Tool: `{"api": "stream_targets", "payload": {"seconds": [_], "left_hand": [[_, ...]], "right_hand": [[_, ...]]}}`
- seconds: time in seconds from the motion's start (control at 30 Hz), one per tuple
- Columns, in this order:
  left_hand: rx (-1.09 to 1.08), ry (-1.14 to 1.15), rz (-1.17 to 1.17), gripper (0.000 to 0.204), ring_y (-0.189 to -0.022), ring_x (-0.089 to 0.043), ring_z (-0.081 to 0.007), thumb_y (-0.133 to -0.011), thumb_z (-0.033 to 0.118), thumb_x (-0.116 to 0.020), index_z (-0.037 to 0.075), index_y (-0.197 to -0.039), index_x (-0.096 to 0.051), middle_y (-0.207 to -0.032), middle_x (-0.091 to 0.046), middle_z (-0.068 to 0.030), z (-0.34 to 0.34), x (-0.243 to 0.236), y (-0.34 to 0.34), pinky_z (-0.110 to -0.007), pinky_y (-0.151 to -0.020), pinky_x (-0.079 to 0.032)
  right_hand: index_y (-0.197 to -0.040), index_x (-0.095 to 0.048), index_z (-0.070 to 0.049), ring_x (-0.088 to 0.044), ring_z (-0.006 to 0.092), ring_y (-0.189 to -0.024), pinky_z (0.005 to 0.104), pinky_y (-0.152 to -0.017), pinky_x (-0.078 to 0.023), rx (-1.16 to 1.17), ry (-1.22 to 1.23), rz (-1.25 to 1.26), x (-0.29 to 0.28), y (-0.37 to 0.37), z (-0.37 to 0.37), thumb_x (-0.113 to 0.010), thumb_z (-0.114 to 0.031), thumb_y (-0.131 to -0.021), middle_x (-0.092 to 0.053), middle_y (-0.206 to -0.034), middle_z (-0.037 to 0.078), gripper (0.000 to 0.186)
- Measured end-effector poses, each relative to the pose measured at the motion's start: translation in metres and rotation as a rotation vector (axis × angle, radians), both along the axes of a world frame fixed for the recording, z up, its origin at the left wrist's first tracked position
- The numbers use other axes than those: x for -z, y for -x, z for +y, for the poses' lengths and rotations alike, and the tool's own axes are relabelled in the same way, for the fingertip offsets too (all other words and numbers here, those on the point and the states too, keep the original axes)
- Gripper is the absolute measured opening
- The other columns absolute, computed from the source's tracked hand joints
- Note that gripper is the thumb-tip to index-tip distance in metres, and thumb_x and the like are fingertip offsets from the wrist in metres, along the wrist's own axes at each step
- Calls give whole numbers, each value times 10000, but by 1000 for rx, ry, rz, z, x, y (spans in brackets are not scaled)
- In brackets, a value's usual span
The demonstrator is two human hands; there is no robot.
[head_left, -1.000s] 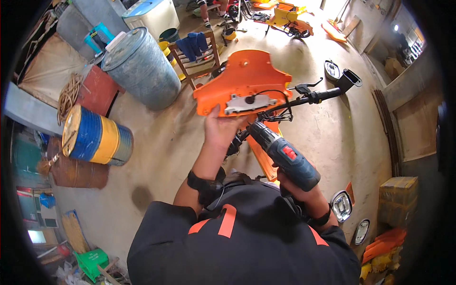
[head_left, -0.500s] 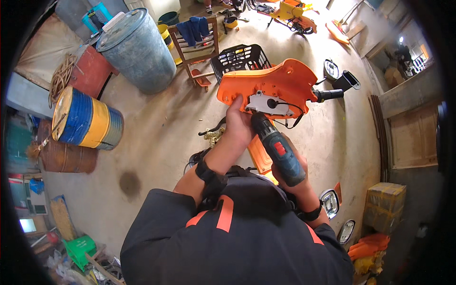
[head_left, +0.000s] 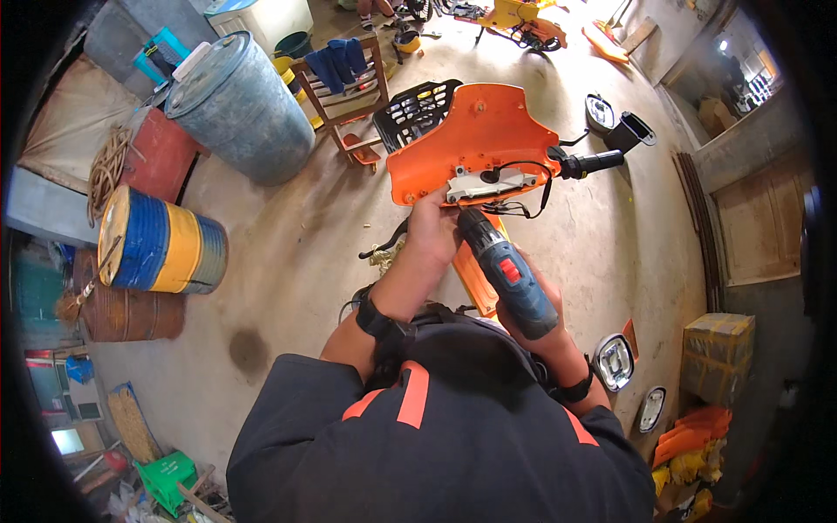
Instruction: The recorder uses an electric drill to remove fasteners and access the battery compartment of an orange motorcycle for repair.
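Note:
My left hand (head_left: 432, 225) grips the lower left edge of an orange molded panel (head_left: 471, 122), beside a white plate (head_left: 471, 186) fastened on its inner face with a black cable looping from it. My right hand (head_left: 539, 309) is closed round a blue-and-black cordless drill (head_left: 504, 268) with a red button. The drill's chuck points up at the panel's lower edge; whether it touches there I cannot tell. Behind the panel are a black handlebar grip (head_left: 593, 164) and a black plastic basket (head_left: 411, 122), with an orange body part (head_left: 478, 283) below the drill.
A grey drum (head_left: 240, 113), blue-and-yellow barrel (head_left: 161, 240) and wooden chair (head_left: 370, 83) stand leftward. A cardboard box (head_left: 717, 356) and loose housings (head_left: 613, 362) lie right. At the back are a yellow scooter (head_left: 514, 22) and a person's leg (head_left: 366, 13).
Since a second ago the drill and both hands have shifted slightly right, the panel has moved and tilted, and the black basket has come into sight behind it.

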State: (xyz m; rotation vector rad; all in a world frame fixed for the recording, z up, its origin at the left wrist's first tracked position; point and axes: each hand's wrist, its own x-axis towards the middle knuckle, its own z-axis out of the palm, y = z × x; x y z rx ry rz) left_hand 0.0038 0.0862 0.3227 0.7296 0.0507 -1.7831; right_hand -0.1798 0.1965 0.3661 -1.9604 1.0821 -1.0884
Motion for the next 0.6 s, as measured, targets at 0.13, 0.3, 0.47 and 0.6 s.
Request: {"api": "stream_targets", "payload": {"seconds": [0.13,0.3,0.47,0.6], "left_hand": [[16,61,46,354,-996,-600,-299,-969,195,-447,-44,-1223,-508,-1144,-596,-174,1,5,-1,-412,-884,-512],[1,75,38,350,-1020,-597,-307,-981,206,-431,-28,-1233,-498,-1153,-592,-165,3,0,2,-430,-914,-505],[-75,-33,-27,341,-1076,-584,-320,-1004,230,-403,-4,-1242,-474,-1199,-562,-168,6,-8,6,-488,-969,-490],[-111,-62,-12,336,-1078,-583,-314,-1003,229,-405,-4,-1232,-482,-1207,-551,-167,9,-11,7,-482,-953,-502]], "right_hand": [[-1397,-373,40,-687,293,-882,330,-801,-517,-5,-55,-21,4,0,0,-710,-53,-668,-659,-1057,196,808],[-1399,-369,43,-686,298,-864,331,-794,-519,-9,-29,-5,5,1,2,-710,-56,-669,-661,-1032,194,812],[-1399,-371,45,-690,290,-799,328,-757,-526,4,-14,33,5,-1,4,-714,-64,-673,-669,-963,190,810],[-1395,-374,48,-689,287,-774,330,-745,-527,7,4,36,4,-1,5,-711,-63,-678,-669,-945,186,800]]}}
